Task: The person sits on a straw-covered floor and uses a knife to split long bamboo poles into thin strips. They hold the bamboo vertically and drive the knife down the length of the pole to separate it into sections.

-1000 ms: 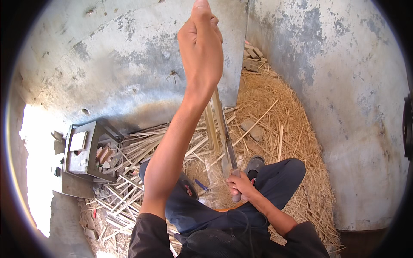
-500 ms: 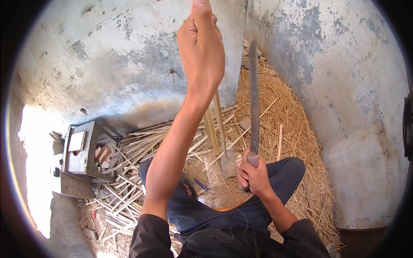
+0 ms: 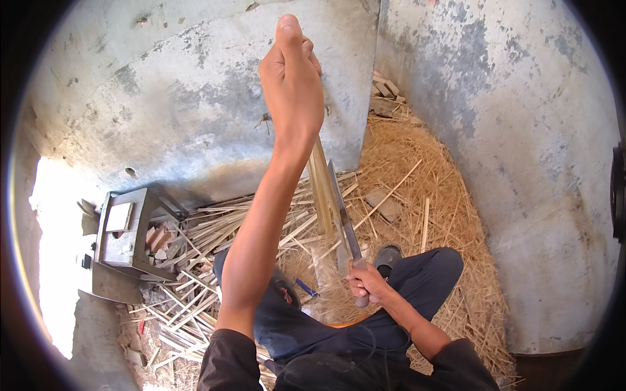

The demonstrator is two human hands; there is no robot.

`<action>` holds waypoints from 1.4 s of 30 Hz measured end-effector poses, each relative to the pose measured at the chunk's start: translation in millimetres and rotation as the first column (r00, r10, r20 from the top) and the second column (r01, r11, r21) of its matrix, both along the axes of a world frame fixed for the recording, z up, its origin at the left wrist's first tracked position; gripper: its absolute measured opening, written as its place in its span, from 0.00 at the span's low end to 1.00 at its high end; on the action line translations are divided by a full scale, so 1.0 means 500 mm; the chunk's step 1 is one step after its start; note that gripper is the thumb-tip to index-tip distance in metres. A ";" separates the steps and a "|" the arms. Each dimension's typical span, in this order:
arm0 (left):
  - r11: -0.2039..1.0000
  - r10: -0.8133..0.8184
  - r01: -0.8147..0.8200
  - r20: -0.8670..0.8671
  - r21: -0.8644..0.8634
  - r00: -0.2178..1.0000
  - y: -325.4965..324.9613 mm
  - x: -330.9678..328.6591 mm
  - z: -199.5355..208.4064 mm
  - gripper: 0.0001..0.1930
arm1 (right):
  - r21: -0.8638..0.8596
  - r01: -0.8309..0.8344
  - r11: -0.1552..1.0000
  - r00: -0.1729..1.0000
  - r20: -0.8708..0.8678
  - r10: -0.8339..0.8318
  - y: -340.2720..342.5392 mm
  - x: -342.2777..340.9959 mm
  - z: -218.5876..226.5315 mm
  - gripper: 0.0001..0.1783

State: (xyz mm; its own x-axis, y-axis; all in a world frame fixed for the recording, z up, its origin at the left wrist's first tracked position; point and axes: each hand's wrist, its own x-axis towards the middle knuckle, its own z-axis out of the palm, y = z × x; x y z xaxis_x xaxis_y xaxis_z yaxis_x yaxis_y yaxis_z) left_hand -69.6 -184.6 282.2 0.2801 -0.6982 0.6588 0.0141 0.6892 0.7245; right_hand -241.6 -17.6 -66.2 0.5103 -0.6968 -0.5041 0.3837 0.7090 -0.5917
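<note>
My left hand (image 3: 292, 91) is raised high, its fingers closed around the upper part of a bamboo piece (image 3: 321, 195). That piece hangs down behind my forearm and looks split into strips; its top is hidden by the hand. Lower and to the right, my right hand (image 3: 368, 283) grips the handle of a long knife (image 3: 348, 228). The blade slants up and left, close alongside the bamboo's right side. I cannot tell whether blade and bamboo touch.
Pale strips (image 3: 228, 212) lie piled to the left, shavings (image 3: 417, 150) to the right. A wooden stool-like box (image 3: 120, 225) stands by the left wall. A blue tool (image 3: 305, 287) lies between my legs, and a brick (image 3: 385, 205) ahead. Worn grey walls (image 3: 521, 150) enclose the space.
The knife has come down and left from upright, its blade now beside the bamboo. My right hand has lowered slightly; my left hand has dropped a little and shifted left.
</note>
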 end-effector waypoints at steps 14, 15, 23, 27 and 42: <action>0.999 -0.014 0.015 -0.041 0.040 0.999 0.048 -0.038 0.011 0.28 | -0.410 0.074 0.909 0.939 -0.277 -0.202 -0.004 0.071 0.194 0.06; 0.999 -0.023 0.025 -0.041 0.042 0.999 0.046 -0.041 0.009 0.28 | -0.397 0.114 0.911 0.933 -0.272 -0.235 -0.004 0.075 0.141 0.07; 0.999 0.032 -0.032 -0.041 0.010 0.999 -0.005 0.031 -0.011 0.27 | -0.006 0.001 1.000 0.988 -0.154 -0.002 -0.029 0.033 0.033 0.07; 1.000 0.022 -0.022 -0.029 0.009 0.999 0.007 0.024 -0.004 0.27 | 0.034 -0.015 0.999 1.000 0.020 0.014 -0.049 0.031 0.083 0.06; 1.000 0.011 -0.011 -0.038 -0.017 0.999 0.018 0.008 -0.013 0.28 | -0.225 -0.011 0.974 0.902 -0.424 -0.087 0.004 0.050 -0.030 0.08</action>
State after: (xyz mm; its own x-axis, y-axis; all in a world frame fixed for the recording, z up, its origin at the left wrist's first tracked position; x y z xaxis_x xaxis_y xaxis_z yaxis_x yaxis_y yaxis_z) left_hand -65.7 -175.8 275.7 0.3128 -0.6835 0.6595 0.0336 0.7019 0.7115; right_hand -216.7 -15.8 -81.3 0.2500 -0.8281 -0.5017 0.0818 0.5344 -0.8413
